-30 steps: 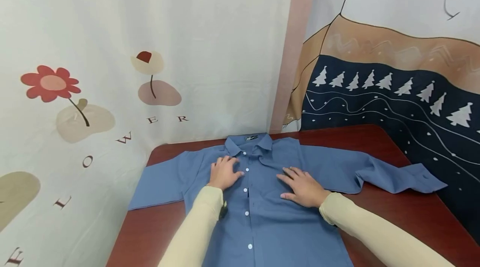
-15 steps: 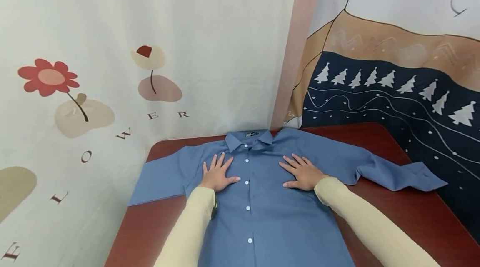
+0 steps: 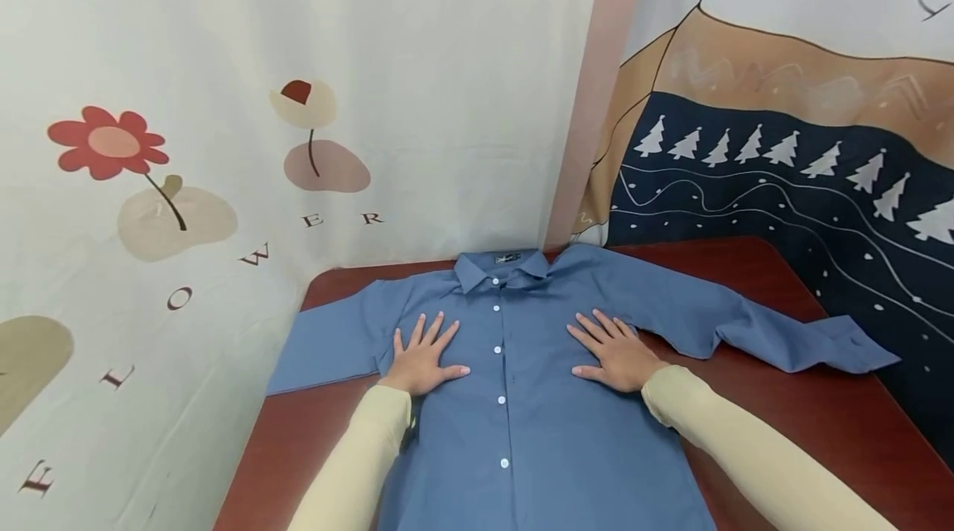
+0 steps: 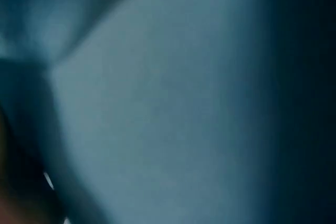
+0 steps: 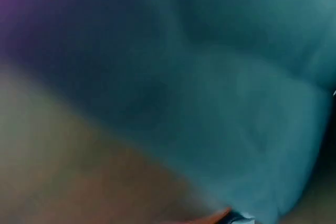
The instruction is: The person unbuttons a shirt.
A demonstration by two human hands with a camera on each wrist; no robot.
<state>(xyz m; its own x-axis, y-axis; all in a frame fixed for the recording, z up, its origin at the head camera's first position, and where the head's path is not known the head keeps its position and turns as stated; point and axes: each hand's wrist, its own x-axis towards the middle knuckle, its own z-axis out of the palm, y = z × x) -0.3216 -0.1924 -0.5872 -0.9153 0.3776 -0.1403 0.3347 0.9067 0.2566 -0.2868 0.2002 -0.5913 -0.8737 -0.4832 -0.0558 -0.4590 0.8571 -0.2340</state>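
A blue button-up shirt (image 3: 551, 448) lies front side up, its collar (image 3: 501, 270) toward the far edge and both sleeves spread to the sides. My left hand (image 3: 421, 359) rests on the left half of the chest with fingers spread. On the other side of the button row, my right hand (image 3: 615, 354) lies flat on the chest, fingers spread as well. The right sleeve (image 3: 790, 340) is creased near its cuff. Both wrist views show mostly blurred blue cloth (image 4: 152, 108), close up.
The shirt lies on a reddish-brown table (image 3: 313, 440). A white curtain (image 3: 447, 100) with flower prints stands behind and left. On the right hangs a dark cloth (image 3: 745, 191) with printed trees.
Both hands have moved apart, the left one outward to the left, with fingers now more spread. The shirt's right shoulder has shifted up and its chest looks smoother.
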